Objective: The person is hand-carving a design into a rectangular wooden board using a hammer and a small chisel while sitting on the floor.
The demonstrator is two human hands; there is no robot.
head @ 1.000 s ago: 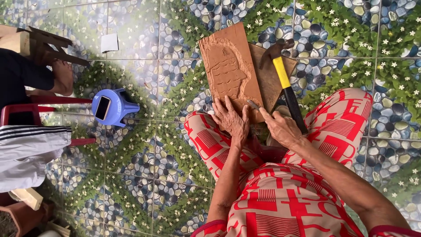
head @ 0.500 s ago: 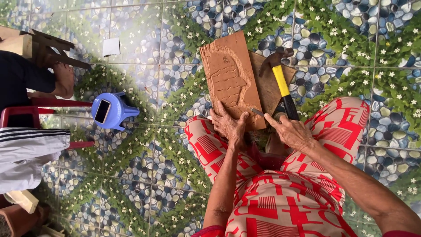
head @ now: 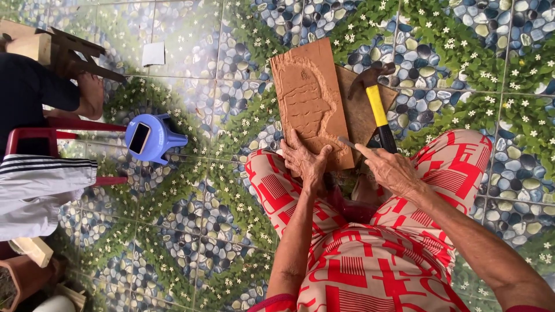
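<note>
I sit on the tiled floor point(head: 219, 231), its tiles printed with pebbles, leaves and small white flowers, with my knees up in red-and-cream patterned trousers. A carved wooden board point(head: 309, 101) leans away from me with its near end against my legs; a relief figure is cut into its reddish face. My left hand point(head: 306, 162) lies flat on the board's lower edge, fingers spread and pressing on the wood, not closed around anything. My right hand point(head: 390, 167) is just beside the board's lower right corner, thumb and fingers pinched on a thin metal carving tool point(head: 348, 143) whose tip points toward the board's edge. Whether the tip touches the wood I cannot tell.

Beyond my right hand a hammer point(head: 376, 98) with a yellow-and-black handle rests on a second, darker wooden slab point(head: 355, 110) that sticks out from under the carved board.

Well apart to my left stands a small blue plastic stool point(head: 159, 138) with a phone point(head: 139, 137) lying on its seat. Next to it another person sits on a red chair point(head: 34, 138), one bare foot point(head: 91, 95) on the floor. A white scrap of paper point(head: 153, 54) lies on the tiles farther off.
</note>
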